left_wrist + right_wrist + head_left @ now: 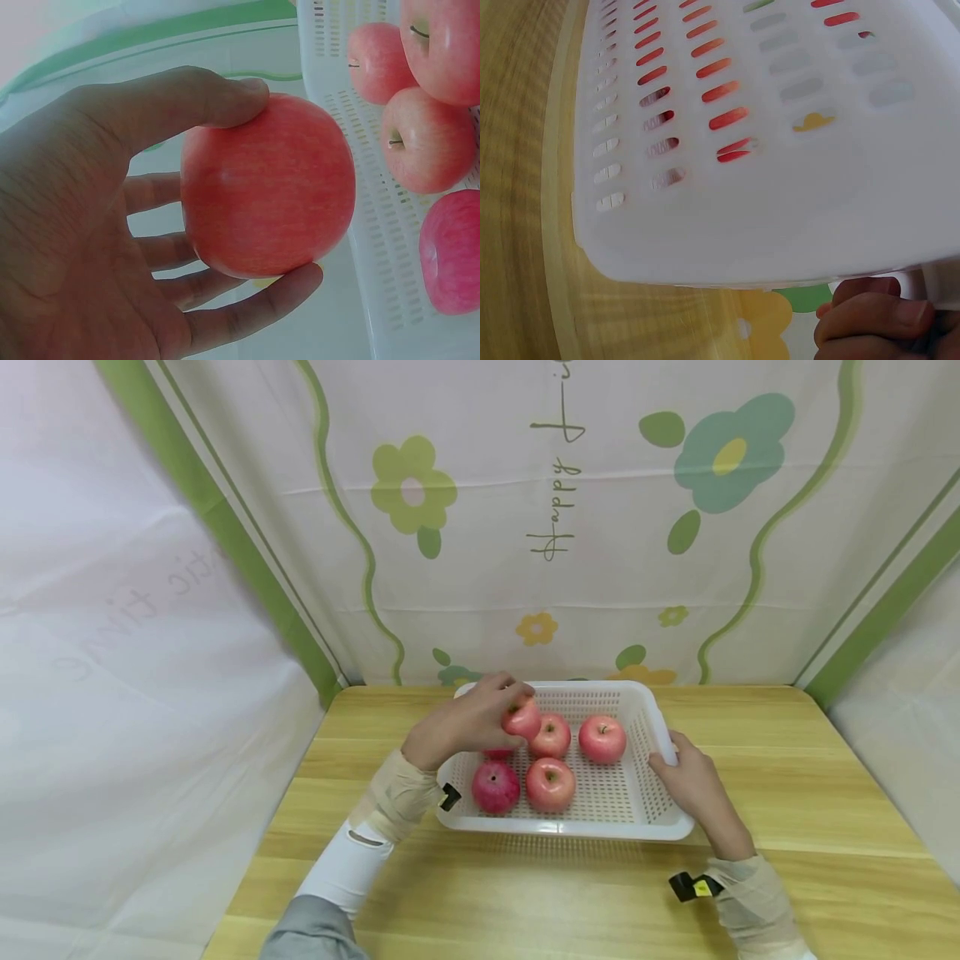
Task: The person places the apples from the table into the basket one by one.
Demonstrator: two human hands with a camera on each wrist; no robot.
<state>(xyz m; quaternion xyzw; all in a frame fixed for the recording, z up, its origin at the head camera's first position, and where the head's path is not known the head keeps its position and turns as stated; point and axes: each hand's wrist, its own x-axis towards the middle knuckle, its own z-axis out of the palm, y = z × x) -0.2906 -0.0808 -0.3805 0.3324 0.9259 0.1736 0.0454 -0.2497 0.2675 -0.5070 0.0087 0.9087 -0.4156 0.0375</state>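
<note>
My left hand [480,714] grips a red apple [270,187], thumb on one side and fingers on the other, over the left part of a white plastic basket [637,810]. Below and beside it in the basket lie several more apples, among them a pink one [602,740] on the right, another [551,785] near the front and a darker one [495,787] at front left. One apple is mostly hidden under my left hand. At the basket's right end, my right hand [690,777] holds the rim, its fingers [870,319] curled at the edge.
The basket stands on a wooden table [600,902], close to its back edge. Behind it hangs a printed white curtain [480,585], with more white cloth [135,693] at the left side. Each wrist wears a small black camera.
</note>
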